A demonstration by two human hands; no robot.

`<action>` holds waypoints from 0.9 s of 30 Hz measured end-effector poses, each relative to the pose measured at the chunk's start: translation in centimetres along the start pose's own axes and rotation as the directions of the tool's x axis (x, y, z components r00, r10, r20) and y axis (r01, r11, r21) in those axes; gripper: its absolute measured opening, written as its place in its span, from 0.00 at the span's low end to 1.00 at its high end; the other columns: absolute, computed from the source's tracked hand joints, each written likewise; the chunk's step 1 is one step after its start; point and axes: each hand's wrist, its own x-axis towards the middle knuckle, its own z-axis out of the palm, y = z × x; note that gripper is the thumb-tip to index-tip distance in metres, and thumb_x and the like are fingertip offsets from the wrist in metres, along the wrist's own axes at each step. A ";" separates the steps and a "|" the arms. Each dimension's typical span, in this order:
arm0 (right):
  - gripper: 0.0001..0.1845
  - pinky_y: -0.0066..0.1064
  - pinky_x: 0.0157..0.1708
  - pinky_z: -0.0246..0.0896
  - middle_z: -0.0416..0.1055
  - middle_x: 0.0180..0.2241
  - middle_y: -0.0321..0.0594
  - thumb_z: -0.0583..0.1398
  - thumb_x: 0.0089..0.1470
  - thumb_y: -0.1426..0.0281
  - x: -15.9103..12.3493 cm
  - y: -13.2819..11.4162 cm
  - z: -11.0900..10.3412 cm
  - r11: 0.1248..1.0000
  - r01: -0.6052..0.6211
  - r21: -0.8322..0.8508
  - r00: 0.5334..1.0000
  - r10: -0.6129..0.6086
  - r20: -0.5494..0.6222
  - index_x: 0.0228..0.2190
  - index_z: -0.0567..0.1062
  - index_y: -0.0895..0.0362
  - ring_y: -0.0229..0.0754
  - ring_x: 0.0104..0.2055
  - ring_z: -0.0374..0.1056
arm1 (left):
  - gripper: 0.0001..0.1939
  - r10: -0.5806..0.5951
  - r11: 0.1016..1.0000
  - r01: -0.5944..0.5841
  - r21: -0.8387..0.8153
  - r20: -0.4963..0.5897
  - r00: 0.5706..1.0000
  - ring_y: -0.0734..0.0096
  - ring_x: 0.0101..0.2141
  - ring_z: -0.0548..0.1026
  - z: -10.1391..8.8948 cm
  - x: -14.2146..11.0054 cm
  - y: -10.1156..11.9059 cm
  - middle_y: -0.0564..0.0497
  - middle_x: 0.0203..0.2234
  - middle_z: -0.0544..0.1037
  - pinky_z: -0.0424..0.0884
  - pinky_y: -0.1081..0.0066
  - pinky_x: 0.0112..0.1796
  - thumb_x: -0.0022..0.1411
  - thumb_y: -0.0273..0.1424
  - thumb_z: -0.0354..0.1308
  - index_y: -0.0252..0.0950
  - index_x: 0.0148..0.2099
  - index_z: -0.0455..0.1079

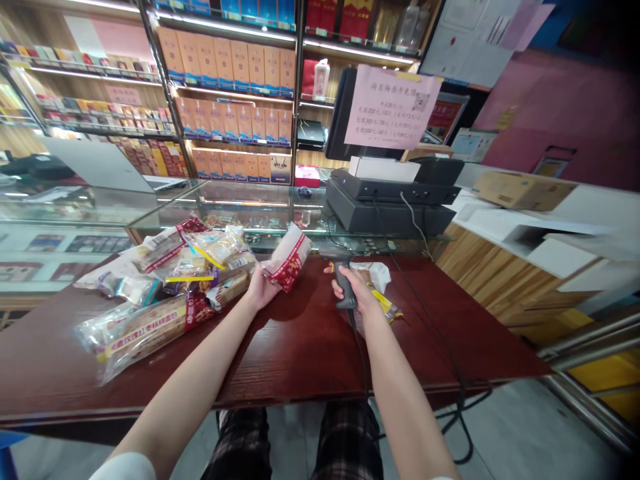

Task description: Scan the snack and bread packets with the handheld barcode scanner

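My left hand (263, 289) is closed on the lower left edge of a red and white snack packet (290, 257), lifted above the dark red table (300, 360). In my right hand (353, 287) is a black barcode scanner (345, 288), its handle wrapped by my fingers and its head turned towards the packet. The scanner's cable hangs down past the table's front edge. Left of my left hand lies a heap of packaged breads and snacks, with a long bread packet (155, 328) at the front. Behind my right hand rests a clear packet with a yellow edge (387, 305), partly hidden.
A glass counter (225, 200) borders the table at the back. On it stand a black cash drawer (385, 212) and a monitor (340, 113) with a pink sign. An open laptop (100, 163) sits at the back left. Loose cables (460, 407) hang at the right.
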 end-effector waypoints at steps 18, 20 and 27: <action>0.21 0.25 0.16 0.52 0.66 0.18 0.31 0.64 0.48 0.53 -0.9 -2.5 -2.1 0.988 0.055 -0.142 0.971 -0.086 -0.225 0.37 0.71 0.55 0.33 0.16 0.57 | 0.25 0.930 -0.234 0.117 0.965 0.187 0.317 0.40 0.64 0.53 0.2 -5.7 10.7 0.33 0.62 0.60 0.44 0.36 0.60 0.65 0.36 0.52 0.37 0.63 0.64; 0.21 0.25 0.16 0.52 0.64 0.16 0.30 0.64 0.48 0.53 -1.4 -3.1 -2.3 0.980 0.025 -0.199 0.967 -0.074 -0.242 0.36 0.71 0.55 0.33 0.16 0.57 | 0.27 0.941 -0.201 0.135 0.970 0.153 0.301 0.41 0.66 0.50 -0.1 -5.4 10.8 0.31 0.64 0.58 0.40 0.35 0.61 0.65 0.38 0.52 0.33 0.63 0.62; 0.19 0.26 0.15 0.56 0.65 0.15 0.31 0.66 0.47 0.56 -3.3 -5.0 -5.1 0.925 -0.063 -0.374 0.897 -0.112 -0.428 0.34 0.73 0.56 0.35 0.15 0.60 | 0.22 0.949 -0.202 0.118 0.972 0.164 0.269 0.47 0.68 0.48 -0.2 -5.4 10.6 0.33 0.63 0.61 0.31 0.38 0.63 0.67 0.41 0.50 0.34 0.57 0.66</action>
